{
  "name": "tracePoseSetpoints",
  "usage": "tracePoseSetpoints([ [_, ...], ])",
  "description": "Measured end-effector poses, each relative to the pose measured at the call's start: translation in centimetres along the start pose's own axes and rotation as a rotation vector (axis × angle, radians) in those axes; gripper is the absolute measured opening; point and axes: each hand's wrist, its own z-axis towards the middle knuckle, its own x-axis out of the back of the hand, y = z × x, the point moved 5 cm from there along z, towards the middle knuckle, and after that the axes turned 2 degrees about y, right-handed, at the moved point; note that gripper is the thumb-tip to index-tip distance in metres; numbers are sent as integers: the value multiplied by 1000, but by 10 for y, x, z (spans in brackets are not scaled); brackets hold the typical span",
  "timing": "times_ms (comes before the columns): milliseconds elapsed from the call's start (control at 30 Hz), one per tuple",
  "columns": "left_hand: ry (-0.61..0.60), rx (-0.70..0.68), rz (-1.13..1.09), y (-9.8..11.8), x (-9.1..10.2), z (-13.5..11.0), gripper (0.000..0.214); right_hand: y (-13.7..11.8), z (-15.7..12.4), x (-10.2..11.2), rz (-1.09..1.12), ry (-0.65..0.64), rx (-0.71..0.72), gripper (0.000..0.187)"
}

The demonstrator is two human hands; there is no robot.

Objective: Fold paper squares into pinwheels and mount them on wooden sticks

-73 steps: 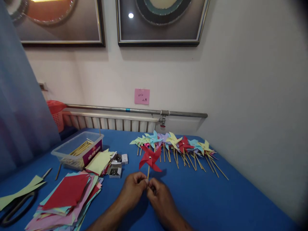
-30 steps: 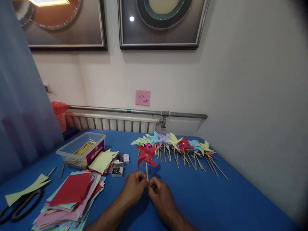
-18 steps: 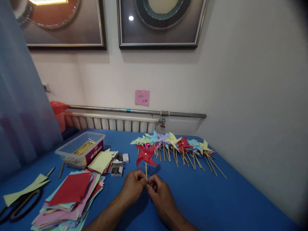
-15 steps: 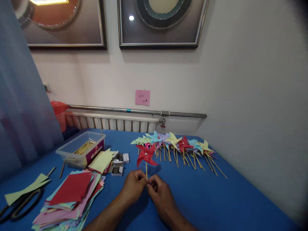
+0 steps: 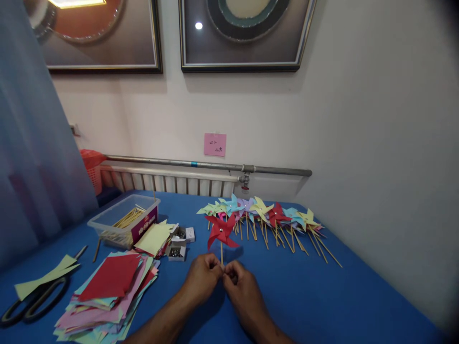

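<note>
A red paper pinwheel stands upright on a thin wooden stick, a shiny pin at its centre. My left hand is closed, thumb and fingers pinching the lower part of the stick. My right hand is closed too, its fingertips meeting the left ones at the same stick. The stick's lower end is hidden by the fingers. Beyond the hands, a row of finished-looking pinwheels in several colours lies with sticks toward me. Two small boxes of metal pins sit left of the red pinwheel.
A clear plastic box holds wooden sticks. Near it are yellow paper sheets and a stack of coloured paper. Black-handled scissors lie at far left under a pale green paper strip. A pipe runs along the wall.
The whole view has shifted slightly, so things appear a little further right. Both hands keep their pinch on the pinwheel's stick, with little other visible change.
</note>
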Motion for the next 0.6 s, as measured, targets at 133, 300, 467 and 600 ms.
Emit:
tracePoseSetpoints([
  [133,-5,-7,19,0,-1,0,13,-1,1,-1,30,16,21,5],
  [300,-11,-6,43,-3,-3,0,12,0,0,-1,24,15,-4,3],
  [467,-42,-19,41,-4,-6,0,15,-3,-1,2,15,24,3,3],
  [600,-63,-22,34,-2,-7,-1,18,-4,0,6,16,37,3,6],
])
